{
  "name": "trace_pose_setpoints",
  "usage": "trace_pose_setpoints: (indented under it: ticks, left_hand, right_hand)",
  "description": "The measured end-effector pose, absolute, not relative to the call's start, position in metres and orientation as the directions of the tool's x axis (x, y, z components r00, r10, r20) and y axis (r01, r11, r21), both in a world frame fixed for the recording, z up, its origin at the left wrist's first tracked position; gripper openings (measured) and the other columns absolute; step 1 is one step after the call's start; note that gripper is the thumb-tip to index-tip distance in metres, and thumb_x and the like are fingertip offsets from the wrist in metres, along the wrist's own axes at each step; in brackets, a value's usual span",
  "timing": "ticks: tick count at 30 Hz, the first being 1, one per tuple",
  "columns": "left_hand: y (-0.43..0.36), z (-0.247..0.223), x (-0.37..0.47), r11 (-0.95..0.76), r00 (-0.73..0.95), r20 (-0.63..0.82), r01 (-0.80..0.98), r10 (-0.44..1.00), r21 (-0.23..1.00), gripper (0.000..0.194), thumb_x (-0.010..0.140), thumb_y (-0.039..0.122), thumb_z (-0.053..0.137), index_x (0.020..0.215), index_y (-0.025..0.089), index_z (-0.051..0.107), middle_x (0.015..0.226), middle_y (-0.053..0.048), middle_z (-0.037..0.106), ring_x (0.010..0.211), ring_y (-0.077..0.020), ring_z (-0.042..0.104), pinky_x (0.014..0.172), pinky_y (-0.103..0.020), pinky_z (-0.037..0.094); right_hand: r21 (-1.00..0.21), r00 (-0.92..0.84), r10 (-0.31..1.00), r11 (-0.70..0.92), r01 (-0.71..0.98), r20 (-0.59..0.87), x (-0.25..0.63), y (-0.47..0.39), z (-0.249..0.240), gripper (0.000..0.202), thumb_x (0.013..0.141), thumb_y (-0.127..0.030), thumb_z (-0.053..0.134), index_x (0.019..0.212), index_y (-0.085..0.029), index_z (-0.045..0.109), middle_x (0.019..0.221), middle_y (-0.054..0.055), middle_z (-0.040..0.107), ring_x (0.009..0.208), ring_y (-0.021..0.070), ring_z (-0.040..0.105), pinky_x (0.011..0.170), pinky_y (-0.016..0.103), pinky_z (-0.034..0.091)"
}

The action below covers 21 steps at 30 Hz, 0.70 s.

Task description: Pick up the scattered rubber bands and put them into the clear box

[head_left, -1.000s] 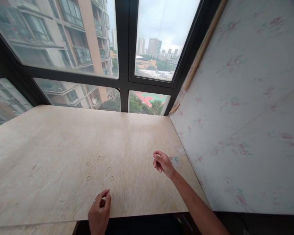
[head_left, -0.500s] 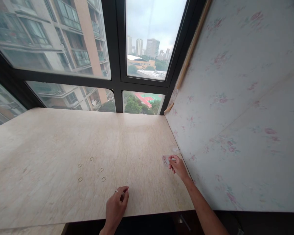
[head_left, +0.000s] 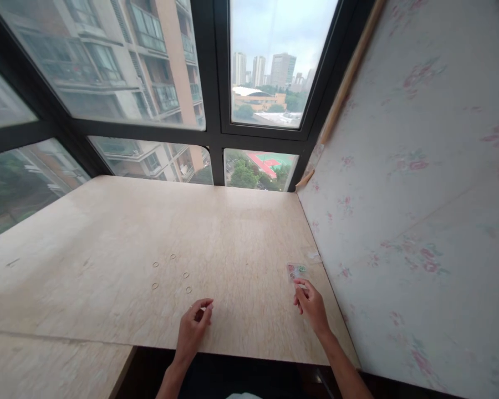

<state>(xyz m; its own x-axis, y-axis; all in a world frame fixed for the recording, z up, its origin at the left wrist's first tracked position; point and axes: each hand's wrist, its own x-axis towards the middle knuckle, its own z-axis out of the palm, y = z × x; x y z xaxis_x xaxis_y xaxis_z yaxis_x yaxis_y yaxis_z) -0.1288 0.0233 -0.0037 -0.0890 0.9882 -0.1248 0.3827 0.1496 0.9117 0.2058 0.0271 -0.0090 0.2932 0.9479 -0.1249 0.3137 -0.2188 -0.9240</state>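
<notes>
Fingertips pressed together, left hand [head_left: 193,326], thin rings [head_left: 183,276] at its 11 o'clock; right hand's [head_left: 310,303] grip unclear, clear packet [head_left: 296,270] at its 11.

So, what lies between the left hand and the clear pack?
In the head view, only bare tabletop lies between the left hand and the clear pack. The right hand is at the pack's near edge.

smooth, glossy stone-look countertop [head_left: 241,233]; clear plastic container [head_left: 296,269]; matt window frame [head_left: 214,83]

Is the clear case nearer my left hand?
No, the clear case lies just ahead of your right hand, well apart from your left hand.
</notes>
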Motion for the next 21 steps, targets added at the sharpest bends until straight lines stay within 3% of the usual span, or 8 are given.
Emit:
trace_pose_setpoints:
  ticks: [4, 8, 12, 16, 21]
  left_hand:
    - [0.043, 0.003, -0.162, 0.170, -0.227, -0.072, 0.451, 0.971, 0.876, 0.041, 0.079, 0.050, 0.052, 0.097, 0.015, 0.065, 0.079, -0.003, 0.066, 0.058, -0.0147, 0.060, 0.057, -0.027, 0.051]
    - [0.067, -0.001, -0.202, 0.198, -0.297, 0.022, 0.687, 0.955, 0.699, 0.032, 0.077, 0.036, 0.052, 0.099, 0.017, 0.065, 0.088, -0.004, 0.065, 0.060, -0.0141, 0.057, 0.067, -0.030, 0.049]
    - [0.088, -0.002, -0.220, 0.211, -0.249, 0.005, 0.831, 0.968, 0.515, 0.028, 0.080, 0.027, 0.052, 0.103, 0.019, 0.066, 0.097, -0.005, 0.063, 0.069, -0.0144, 0.058, 0.073, -0.029, 0.046]
    - [0.103, 0.002, -0.214, 0.159, -0.149, -0.055, 0.924, 0.987, 0.347, 0.027, 0.085, 0.030, 0.052, 0.105, 0.023, 0.068, 0.105, -0.006, 0.061, 0.083, -0.0176, 0.061, 0.073, -0.027, 0.043]
    - [0.114, 0.011, -0.206, 0.104, -0.082, -0.109, 0.969, 0.991, 0.222, 0.028, 0.089, 0.031, 0.046, 0.087, 0.022, 0.072, 0.095, -0.006, 0.062, 0.077, -0.0189, 0.061, 0.065, -0.027, 0.040]
  right_hand:
    - [-0.883, 0.258, 0.964, -0.167, 0.438, -0.055, 0.181, 0.002, -0.029, 0.040, 0.084, -0.049, 0.047, 0.101, -0.016, 0.061, 0.052, 0.000, 0.055, 0.044, 0.0153, 0.051, 0.045, 0.026, 0.042]
    - [-0.814, 0.285, 0.958, -0.136, 0.565, 0.038, 0.174, -0.003, -0.035, 0.043, 0.085, -0.049, 0.044, 0.100, -0.015, 0.064, 0.053, 0.000, 0.058, 0.050, 0.0172, 0.058, 0.053, 0.026, 0.045]
    - [-0.781, 0.286, 0.957, -0.144, 0.608, 0.046, 0.178, 0.001, -0.036, 0.045, 0.086, -0.050, 0.041, 0.100, -0.015, 0.065, 0.058, 0.003, 0.064, 0.052, 0.0187, 0.062, 0.052, 0.026, 0.047]
    - [-0.725, 0.251, 0.962, -0.101, 0.682, 0.102, 0.179, -0.001, -0.042, 0.044, 0.085, -0.051, 0.042, 0.096, -0.017, 0.068, 0.083, 0.009, 0.073, 0.071, 0.0228, 0.070, 0.061, 0.028, 0.051]
    - [-0.692, 0.232, 0.963, -0.073, 0.718, 0.139, 0.177, -0.004, -0.044, 0.043, 0.087, -0.048, 0.040, 0.096, -0.018, 0.069, 0.092, 0.009, 0.073, 0.080, 0.0233, 0.071, 0.068, 0.030, 0.054]
